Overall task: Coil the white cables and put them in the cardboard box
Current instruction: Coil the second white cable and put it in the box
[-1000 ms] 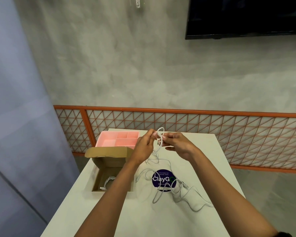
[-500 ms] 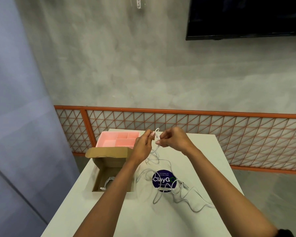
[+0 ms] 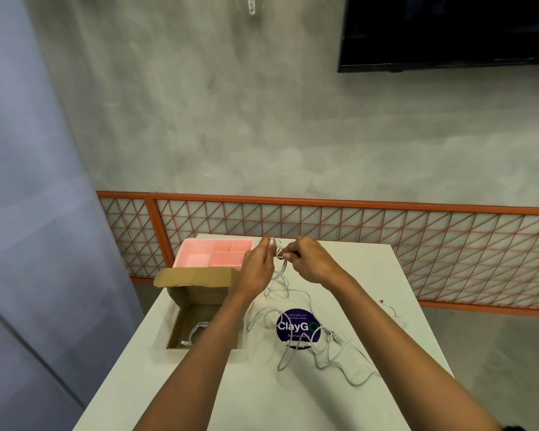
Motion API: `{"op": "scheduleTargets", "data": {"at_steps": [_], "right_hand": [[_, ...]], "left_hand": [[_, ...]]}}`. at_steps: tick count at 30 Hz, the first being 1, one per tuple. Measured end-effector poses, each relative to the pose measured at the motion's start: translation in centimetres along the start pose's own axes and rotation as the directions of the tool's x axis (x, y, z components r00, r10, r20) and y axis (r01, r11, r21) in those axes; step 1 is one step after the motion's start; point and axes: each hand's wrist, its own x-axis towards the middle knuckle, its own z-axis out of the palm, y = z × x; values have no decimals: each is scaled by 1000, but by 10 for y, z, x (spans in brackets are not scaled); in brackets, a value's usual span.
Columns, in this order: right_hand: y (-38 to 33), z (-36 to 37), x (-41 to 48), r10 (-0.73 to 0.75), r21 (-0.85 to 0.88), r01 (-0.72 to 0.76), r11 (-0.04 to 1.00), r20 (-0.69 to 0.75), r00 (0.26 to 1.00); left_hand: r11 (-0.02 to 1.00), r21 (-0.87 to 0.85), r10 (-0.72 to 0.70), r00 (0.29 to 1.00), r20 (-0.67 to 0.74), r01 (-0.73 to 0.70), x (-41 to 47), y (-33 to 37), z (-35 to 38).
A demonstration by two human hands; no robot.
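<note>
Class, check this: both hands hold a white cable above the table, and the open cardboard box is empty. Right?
Not quite. The head view shows the cardboard box already holds a coiled cable. The left hand and right hand do hold a white cable above the table.

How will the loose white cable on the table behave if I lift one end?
Probably floppy: the loose white cable lies in slack curls, so it should dangle and trail. Likely light, being thin. It may snag, since its loops overlap near the sticker.
</note>
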Motion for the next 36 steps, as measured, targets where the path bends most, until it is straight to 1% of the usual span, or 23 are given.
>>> {"op": "scheduleTargets", "data": {"at_steps": [3, 6, 9, 11, 13, 15, 17, 18, 20, 25, 29, 31, 32, 35, 36], "right_hand": [[3, -2, -2, 9, 184, -24, 983, 82, 997], [9, -7, -4, 8, 356, -55, 933, 133, 991], [12, -15, -5, -8, 420, -60, 906, 160, 987], [13, -20, -3, 12, 460, -84, 884, 157, 987], [16, -25, 1, 62, 549, -116, 828, 116, 991], [21, -29, 7, 108, 669, -137, 730, 85, 991], [24, -30, 10, 143, 749, -150, 645, 75, 987], [25, -31, 10, 155, 768, -155, 621, 74, 985], [24, -32, 8, 186, 775, -174, 608, 74, 980], [29, -30, 10, 228, 815, -221, 536, 112, 967], [33, -32, 9, 175, 850, -208, 484, 138, 975], [36, -36, 8, 117, 844, -177, 506, 136, 984], [37, -39, 6, 90, 824, -155, 546, 126, 988], [40, -45, 1, 28, 699, -58, 713, 54, 998], [40, -46, -1, -2, 661, -25, 750, 40, 999]], "left_hand": [[1000, -26, 2, 1000, -11, -2, 1, -3, -1], [999, -33, 15, 1000, -18, -15, 2, -6, -4], [998, -27, 49, 999, -8, -50, 1, -8, -5], [996, -25, 84, 996, 0, -84, 1, -7, -5], [994, -26, 103, 995, -9, -103, 2, -4, -4], [994, -49, 99, 995, -16, -99, 4, -1, -6], [992, -94, 86, 996, -3, -86, 5, 0, -8], [988, -130, 82, 997, 8, -80, 5, 1, -8], [981, -182, 77, 996, 46, -67, 4, 1, -7], [962, -270, 68, 989, 130, -31, 0, 3, -8], [968, -238, 99, 994, 47, -85, 2, 4, -11], [967, -237, 100, 995, 16, -93, 2, 3, -12], [967, -237, 99, 995, 5, -95, 2, 2, -13], [968, -241, 75, 997, -6, -74, 1, 1, -14], [968, -243, 65, 998, -4, -63, 1, 2, -15]]}}
